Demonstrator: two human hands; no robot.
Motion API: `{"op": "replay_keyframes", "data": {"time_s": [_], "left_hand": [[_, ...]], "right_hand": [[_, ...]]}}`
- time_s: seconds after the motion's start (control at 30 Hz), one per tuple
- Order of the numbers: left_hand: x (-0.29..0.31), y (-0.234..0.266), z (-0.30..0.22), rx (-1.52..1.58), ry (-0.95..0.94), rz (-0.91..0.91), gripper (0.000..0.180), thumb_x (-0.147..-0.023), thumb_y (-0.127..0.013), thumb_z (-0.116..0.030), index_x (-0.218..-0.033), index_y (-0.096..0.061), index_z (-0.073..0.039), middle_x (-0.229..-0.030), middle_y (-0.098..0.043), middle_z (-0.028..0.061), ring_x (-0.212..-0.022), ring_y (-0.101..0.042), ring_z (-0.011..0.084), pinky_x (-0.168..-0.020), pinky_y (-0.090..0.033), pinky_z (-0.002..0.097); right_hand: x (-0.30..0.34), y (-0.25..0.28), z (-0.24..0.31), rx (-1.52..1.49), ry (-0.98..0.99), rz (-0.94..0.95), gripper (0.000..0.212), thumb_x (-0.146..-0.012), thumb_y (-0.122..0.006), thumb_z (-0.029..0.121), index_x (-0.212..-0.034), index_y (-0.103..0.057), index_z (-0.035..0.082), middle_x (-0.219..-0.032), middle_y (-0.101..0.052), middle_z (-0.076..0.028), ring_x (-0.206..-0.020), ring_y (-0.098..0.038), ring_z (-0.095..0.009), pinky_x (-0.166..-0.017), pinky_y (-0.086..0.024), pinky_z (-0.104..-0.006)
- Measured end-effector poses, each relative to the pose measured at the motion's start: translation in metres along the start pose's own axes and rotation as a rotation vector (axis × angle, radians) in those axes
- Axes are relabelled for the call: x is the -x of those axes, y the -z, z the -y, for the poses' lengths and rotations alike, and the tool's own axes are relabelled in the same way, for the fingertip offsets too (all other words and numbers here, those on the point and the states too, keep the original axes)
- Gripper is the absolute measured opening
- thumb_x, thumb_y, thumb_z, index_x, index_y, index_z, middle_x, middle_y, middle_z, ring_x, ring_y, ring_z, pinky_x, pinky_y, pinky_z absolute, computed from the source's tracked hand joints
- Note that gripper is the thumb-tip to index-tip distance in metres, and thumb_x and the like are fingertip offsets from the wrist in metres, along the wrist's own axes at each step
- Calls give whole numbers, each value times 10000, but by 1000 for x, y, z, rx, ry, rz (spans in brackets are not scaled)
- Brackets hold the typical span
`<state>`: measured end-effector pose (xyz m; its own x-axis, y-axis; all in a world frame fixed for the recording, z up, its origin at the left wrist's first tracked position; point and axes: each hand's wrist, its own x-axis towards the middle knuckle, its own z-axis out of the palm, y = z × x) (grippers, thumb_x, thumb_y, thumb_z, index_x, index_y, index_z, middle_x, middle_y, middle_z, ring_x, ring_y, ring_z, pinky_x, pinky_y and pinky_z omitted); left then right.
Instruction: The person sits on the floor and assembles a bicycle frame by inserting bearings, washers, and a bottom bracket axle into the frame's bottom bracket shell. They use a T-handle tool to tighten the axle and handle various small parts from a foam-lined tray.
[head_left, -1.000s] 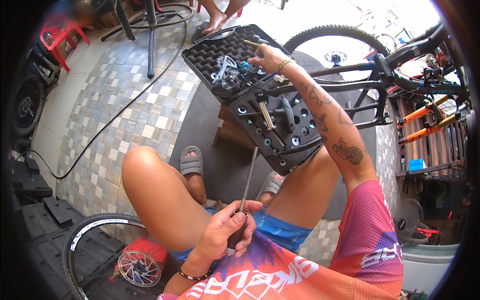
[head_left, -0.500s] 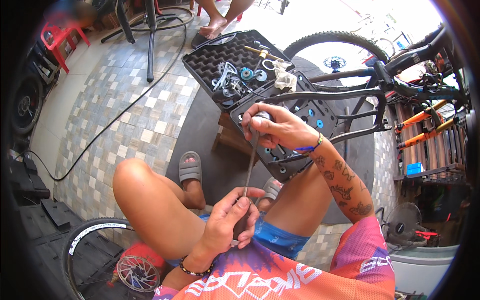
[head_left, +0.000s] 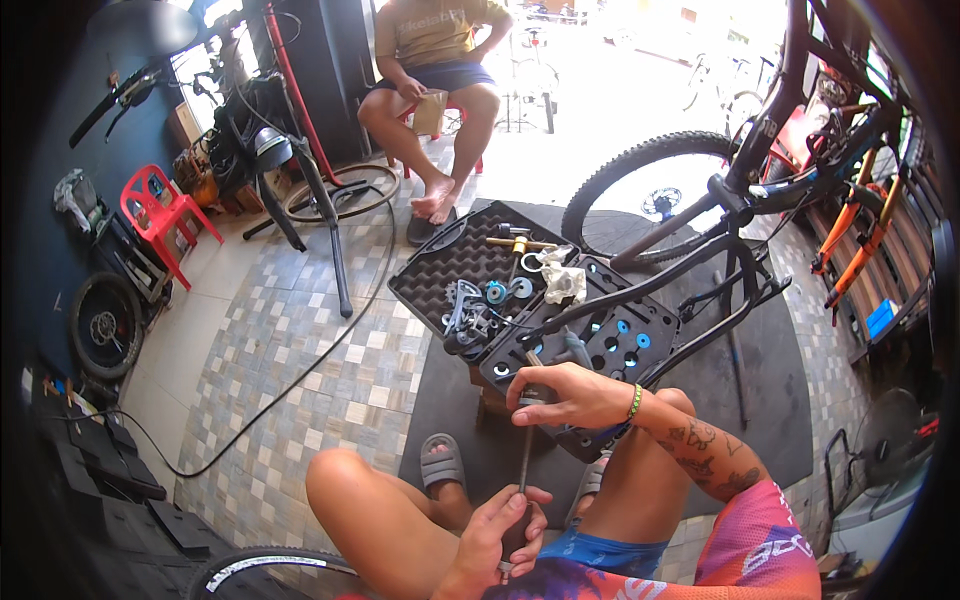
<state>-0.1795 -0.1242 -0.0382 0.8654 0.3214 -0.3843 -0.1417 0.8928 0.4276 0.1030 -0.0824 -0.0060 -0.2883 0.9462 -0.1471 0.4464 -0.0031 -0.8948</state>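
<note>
My left hand [head_left: 503,535] is closed around the dark handle [head_left: 516,528] at the lower end of a long thin metal rod [head_left: 525,462]. The rod stands nearly upright between my hands. Above, my right hand [head_left: 562,394] grips a dark, ring-banded cylindrical piece [head_left: 537,395] at the rod's upper end, and a short light-coloured end sticks out past it. Just beyond my right hand lies an open black tool case [head_left: 430,275]. Egg-crate foam lines its lid, which holds a derailleur [head_left: 465,312] and small parts; blue discs [head_left: 642,341] sit in the other half.
A black bicycle frame [head_left: 690,235] reaches over the case, with a knobby wheel [head_left: 600,185] behind it. Another person [head_left: 430,60] sits at the back. A black hose [head_left: 290,390] runs across the tiles at left, near a red chair [head_left: 160,215]. Orange forks [head_left: 860,235] stand at right.
The view has tilted up and shifted, so the seated person and back of the room now show. My right hand's fingers have shifted around the cylindrical piece; both hands still hold the tool.
</note>
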Motion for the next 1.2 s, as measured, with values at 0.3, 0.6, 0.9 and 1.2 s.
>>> {"op": "replay_keyframes", "data": {"time_s": [0.3, 0.6, 0.9, 1.2], "left_hand": [[-15, -16, 14, -84, 26, -60, 297, -1140, -559, -364, -1281, -609, -108, -823, -544, 39, -475, -425, 98, -366, -324, 238], [-25, 1, 20, -39, 121, 7, 345, -1172, -497, -293, -1361, -568, -13, -902, -544, 86, -544, -487, 126, -435, -412, 274], [-26, -13, 17, -108, 65, -86, 314, -1148, -542, -311, -1313, -596, -49, -847, -565, 64, -508, -475, 117, -400, -385, 262], [-29, -8, 18, -225, 55, -161, 316, -1120, -596, -360, -1293, -613, -96, -816, -565, 47, -459, -455, 115, -343, -353, 266]], "right_hand": [[32, -3, -18, -192, -9, -100, 345, -1053, -756, 333, -1234, -678, 50, -1020, -726, -34, -806, -647, -93, -714, -543, -289], [46, -4, -29, -277, -46, -142, 333, -1041, -771, 329, -1206, -683, 53, -975, -732, -45, -766, -661, -102, -706, -544, -299], [46, -14, -27, -219, 35, -250, 333, -1018, -796, 303, -1195, -691, 42, -1083, -769, -99, -1017, -732, -210, -916, -560, -363], [42, -19, -33, -519, -105, -124, 399, -1123, -599, 436, -1201, -644, 47, -1008, -761, -57, -726, -611, -113, -665, -510, -290]]}}
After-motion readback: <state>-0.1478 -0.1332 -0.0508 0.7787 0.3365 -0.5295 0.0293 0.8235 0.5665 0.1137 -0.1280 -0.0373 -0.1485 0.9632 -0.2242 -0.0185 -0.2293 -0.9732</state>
